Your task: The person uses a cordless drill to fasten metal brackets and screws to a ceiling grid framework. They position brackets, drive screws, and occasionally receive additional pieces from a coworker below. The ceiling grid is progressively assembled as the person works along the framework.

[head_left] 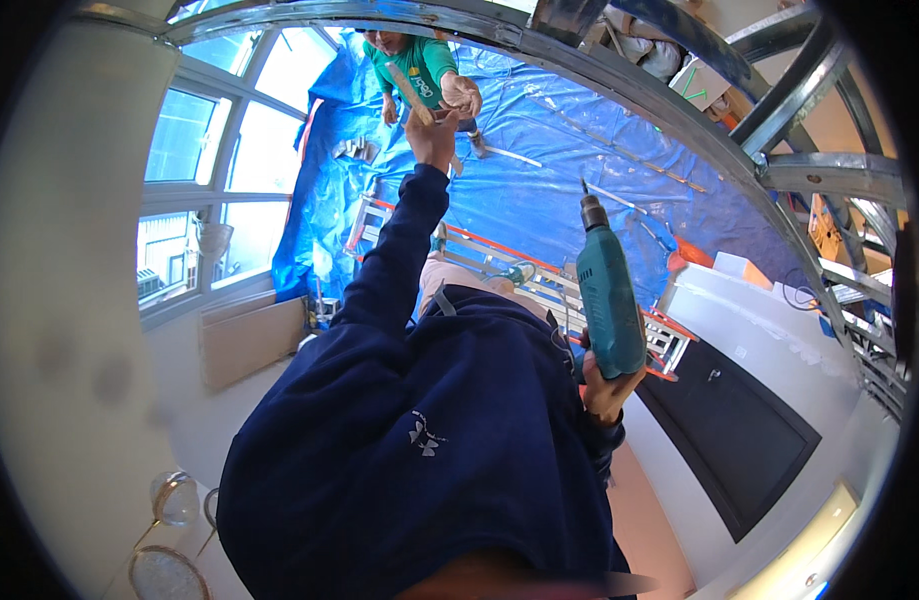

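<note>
Seen from a height, a worker in a navy hooded sweatshirt (419, 440) fills the lower half of the view, right hand (607, 388) at about four o'clock wrapped tight round the grip of a teal power drill (609, 290), whose bit points up toward one o'clock, held clear of the body and ready for use. Beneath the drill run the rungs and orange rails of an aluminium ladder (539, 285), apparently what the worker is perched on, which would explain the steep look down at the floor. The left arm stretches away to twelve o'clock, where the left hand (431, 135) reaches down to meet the raised hand of a co-worker in a green shirt (414, 60); the co-worker holds up a short strip of wood (411, 92), angled so its near end comes within reach. The left hand's fingers seem partly curled at the strip's lower end, but whether they have closed on it cannot be told at this size. A blue tarpaulin (579, 130) covers the floor below, likely to catch dust and debris, with long battens lying on it. Tall windows (204, 160) stand at nine o'clock, a dark door (739, 430) lies at four, and curved metal ceiling framing (739, 150) arcs from twelve to three o'clock.
</note>
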A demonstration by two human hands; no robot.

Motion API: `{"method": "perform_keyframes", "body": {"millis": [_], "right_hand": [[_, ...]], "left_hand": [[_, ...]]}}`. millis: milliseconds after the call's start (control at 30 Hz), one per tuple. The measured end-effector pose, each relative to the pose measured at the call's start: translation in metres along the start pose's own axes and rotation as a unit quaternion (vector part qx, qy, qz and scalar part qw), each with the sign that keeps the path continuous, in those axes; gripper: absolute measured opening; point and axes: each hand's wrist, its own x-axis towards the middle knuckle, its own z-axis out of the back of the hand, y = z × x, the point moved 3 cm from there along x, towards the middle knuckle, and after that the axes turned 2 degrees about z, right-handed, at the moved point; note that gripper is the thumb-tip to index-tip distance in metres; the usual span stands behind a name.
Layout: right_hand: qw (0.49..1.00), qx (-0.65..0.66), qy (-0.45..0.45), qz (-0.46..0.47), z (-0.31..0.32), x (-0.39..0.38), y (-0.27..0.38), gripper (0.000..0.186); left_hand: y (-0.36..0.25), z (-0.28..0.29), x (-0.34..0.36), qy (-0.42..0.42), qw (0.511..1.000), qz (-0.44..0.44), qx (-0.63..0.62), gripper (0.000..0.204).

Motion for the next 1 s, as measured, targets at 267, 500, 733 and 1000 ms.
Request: {"method": "perform_keyframes", "body": {"millis": [267, 500, 733, 1000], "right_hand": [[0.993, -0.116, 0.009, -0.009, 0.008, -0.010, -0.005, 0.081], [0.996, -0.058, -0.016, -0.066, -0.009, -0.013, 0.027, 0.067], [0.987, -0.158, -0.025, -0.026, -0.023, -0.008, 0.024, 0.071], [0.993, -0.104, 0.010, -0.055, -0.037, 0.002, 0.030, 0.066]], "left_hand": [[0.087, -0.015, 0.044, -0.116, 0.979, 0.112, 0.124, 0.033], [0.134, -0.033, 0.051, -0.094, 0.971, 0.154, 0.154, 0.041], [0.147, -0.021, 0.050, -0.057, 0.950, 0.184, 0.245, 0.037], [0.174, -0.008, 0.044, 0.055, 0.946, 0.129, 0.292, 0.033]]}}
